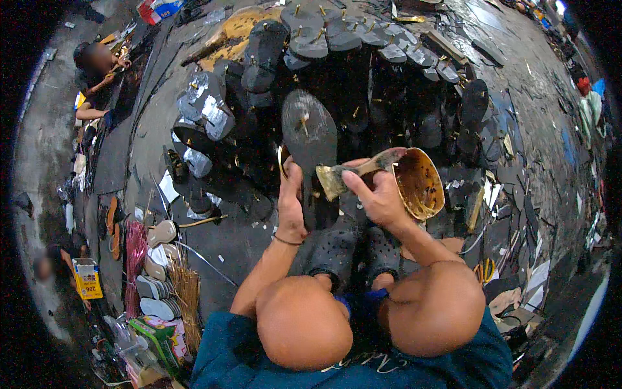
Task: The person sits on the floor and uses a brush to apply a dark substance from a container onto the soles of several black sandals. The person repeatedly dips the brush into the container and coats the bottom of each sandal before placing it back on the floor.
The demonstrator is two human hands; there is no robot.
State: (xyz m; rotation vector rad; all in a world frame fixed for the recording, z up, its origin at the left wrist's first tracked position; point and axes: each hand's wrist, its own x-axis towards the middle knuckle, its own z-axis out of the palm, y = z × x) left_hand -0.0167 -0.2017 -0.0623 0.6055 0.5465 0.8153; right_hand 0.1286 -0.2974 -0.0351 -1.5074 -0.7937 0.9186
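Note:
In my left hand [291, 204] is a dark slipper [311, 133], its long flat sole turned toward me and a pale scuffed patch near the top. A thin light-edged curve shows beside my fingers, most of which are hidden. My right hand [382, 198] closes around the wooden handle of a flat brush [334, 181]; its bristles, caked yellowish, point left toward the sole without clearly touching it. Against that same hand is a yellowish cup [420, 185] with brown residue inside. How the cup is supported cannot be told.
Many dark slippers [308, 39] form an arc ahead, several with small yellow pegs. Left of me are pale soles [159, 288], a straw bundle [188, 301] and pink strands [135, 259]. One person [97, 74] works at far left; another sits near a yellow box [87, 279]. Scraps [534, 285] litter the right.

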